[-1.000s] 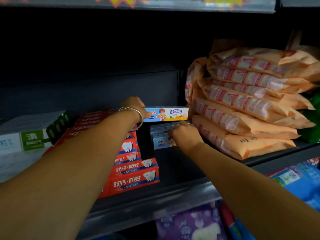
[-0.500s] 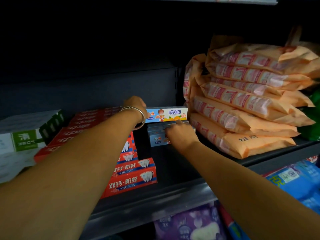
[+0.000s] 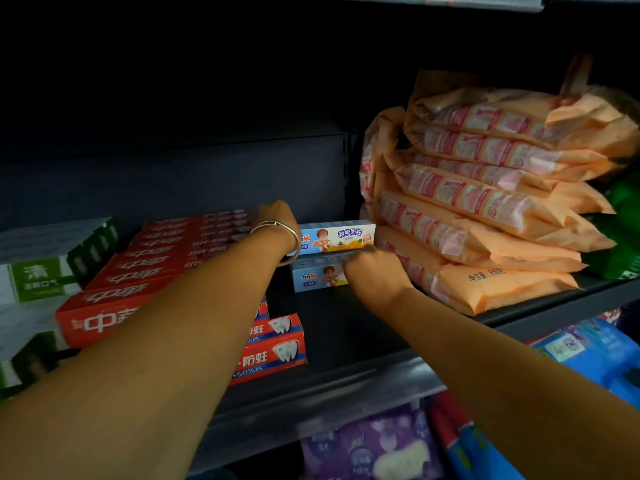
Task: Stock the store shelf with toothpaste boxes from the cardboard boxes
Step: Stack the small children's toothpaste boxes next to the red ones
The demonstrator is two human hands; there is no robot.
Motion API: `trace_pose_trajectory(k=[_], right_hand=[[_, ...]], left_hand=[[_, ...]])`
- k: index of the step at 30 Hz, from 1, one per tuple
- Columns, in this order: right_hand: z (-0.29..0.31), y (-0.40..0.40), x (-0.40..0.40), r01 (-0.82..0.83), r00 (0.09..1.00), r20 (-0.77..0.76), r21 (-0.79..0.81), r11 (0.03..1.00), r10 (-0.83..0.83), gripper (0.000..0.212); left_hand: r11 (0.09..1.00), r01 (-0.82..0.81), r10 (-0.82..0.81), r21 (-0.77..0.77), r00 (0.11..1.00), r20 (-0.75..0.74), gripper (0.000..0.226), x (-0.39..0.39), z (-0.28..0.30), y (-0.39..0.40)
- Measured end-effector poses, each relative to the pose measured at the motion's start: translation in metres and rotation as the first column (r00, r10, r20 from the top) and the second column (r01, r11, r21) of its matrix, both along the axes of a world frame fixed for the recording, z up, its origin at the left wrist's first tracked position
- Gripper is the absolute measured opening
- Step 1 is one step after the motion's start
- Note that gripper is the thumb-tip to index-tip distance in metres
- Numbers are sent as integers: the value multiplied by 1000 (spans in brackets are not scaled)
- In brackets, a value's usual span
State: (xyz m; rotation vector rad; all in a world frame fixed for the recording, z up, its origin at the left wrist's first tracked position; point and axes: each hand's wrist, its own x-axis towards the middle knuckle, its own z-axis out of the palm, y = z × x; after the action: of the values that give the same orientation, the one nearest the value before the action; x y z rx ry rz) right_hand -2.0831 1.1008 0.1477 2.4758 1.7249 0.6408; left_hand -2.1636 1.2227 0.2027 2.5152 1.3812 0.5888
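Note:
Two light-blue children's toothpaste boxes sit deep on the dark shelf (image 3: 346, 327). The upper blue box (image 3: 341, 236) stands on edge against the back, and my left hand (image 3: 277, 218), with a silver bangle at the wrist, grips its left end. The lower blue box (image 3: 317, 277) lies in front of it, and my right hand (image 3: 375, 275) holds its right end with curled fingers. Red toothpaste boxes (image 3: 166, 261) are stacked to the left, partly hidden by my left forearm.
Orange soft packs (image 3: 485, 209) are piled high at the right, close to my right hand. Green and white boxes (image 3: 38, 275) stand at the far left. Purple packs (image 3: 370, 445) and blue packs (image 3: 588, 355) fill the shelf below. A green pack (image 3: 627, 223) sits at the far right.
My right hand has pushed the lower blue box back towards the upper one. My left hand has stayed on the upper box.

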Motion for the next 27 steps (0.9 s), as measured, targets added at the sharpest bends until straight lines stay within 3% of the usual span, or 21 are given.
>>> trace_pose_trajectory(k=[14,27], right_hand=[[-2,-13,10,59,998,-7,-34,998,-59,32],[-7,-10,12,61,995,-79,5,998,-61,31]], left_hand=[[999,-20,20,-38,1000,-25,27,5,-14,-2],[999,-28,27,-43,999,-32,32,13,-18,-3]])
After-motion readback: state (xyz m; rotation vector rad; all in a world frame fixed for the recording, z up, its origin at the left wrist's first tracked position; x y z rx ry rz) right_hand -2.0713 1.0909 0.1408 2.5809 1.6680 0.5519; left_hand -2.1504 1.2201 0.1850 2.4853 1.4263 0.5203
